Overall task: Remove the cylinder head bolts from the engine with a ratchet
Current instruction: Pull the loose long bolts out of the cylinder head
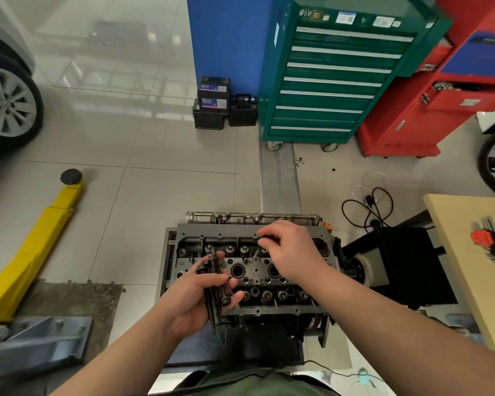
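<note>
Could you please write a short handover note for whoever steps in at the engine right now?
Left hand: grips a bundle of removed head bolts above the near left of the cylinder head.
Right hand: fingertips pinch a dark part, probably another bolt, at the far row of the head; what it is cannot be told for certain.
Done: several bolts are out.
Left: lift out the pinched one, check the remaining holes, set the bolts down. No ratchet is in view.
</note>
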Available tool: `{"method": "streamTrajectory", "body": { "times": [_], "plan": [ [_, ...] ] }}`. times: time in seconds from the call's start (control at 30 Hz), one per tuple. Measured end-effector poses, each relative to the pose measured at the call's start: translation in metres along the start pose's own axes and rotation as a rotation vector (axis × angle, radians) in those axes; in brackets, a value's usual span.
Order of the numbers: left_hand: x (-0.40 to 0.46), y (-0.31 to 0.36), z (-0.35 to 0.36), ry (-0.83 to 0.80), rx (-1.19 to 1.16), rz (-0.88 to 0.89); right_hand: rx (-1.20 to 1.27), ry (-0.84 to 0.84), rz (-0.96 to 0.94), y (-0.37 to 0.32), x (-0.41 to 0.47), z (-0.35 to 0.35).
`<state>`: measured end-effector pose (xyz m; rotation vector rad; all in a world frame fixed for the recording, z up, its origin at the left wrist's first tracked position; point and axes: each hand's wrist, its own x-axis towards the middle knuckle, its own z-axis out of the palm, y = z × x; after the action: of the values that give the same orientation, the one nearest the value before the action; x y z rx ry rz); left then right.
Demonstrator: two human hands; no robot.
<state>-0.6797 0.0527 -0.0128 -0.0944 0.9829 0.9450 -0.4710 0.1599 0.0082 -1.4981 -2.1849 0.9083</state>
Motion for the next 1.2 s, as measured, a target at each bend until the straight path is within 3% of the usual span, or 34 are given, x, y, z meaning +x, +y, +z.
{"method": "streamTrajectory", "body": {
  "times": [0.23, 0.47, 0.7, 0.8, 0.87, 0.97, 1.1, 1.2],
  "plan": [
    [0.005, 0.002, -0.007, -0.04, -0.029, 0.014, -0.032, -0.007, -0.112, 0.0, -0.001, 0.004],
    [0.002, 0.002, -0.007, -0.039, 0.008, 0.057, -0.013, 0.055, -0.03, 0.007, -0.001, 0.018],
    [-0.005, -0.002, -0.009, -0.063, 0.105, 0.024, -0.385, -0.078, 0.096, 0.006, -0.007, 0.036],
    [-0.01, -0.001, -0.012, -0.104, 0.17, 0.005, -0.077, -0.146, 0.128, -0.012, -0.009, 0.039],
    [-0.011, -0.002, -0.016, -0.139, 0.18, -0.004, 0.247, -0.279, 0.278, -0.027, -0.011, 0.04],
    [-0.011, -0.003, -0.018, -0.184, 0.193, -0.011, 0.523, -0.405, 0.47, -0.04, -0.016, 0.042],
    [-0.01, -0.004, -0.021, -0.159, 0.085, -0.043, 0.902, -0.227, 0.54, -0.046, -0.013, 0.037],
    [-0.008, -0.002, -0.027, -0.015, -0.034, -0.014, 0.968, -0.148, 0.618, -0.05, -0.001, 0.029]
  ]
}}
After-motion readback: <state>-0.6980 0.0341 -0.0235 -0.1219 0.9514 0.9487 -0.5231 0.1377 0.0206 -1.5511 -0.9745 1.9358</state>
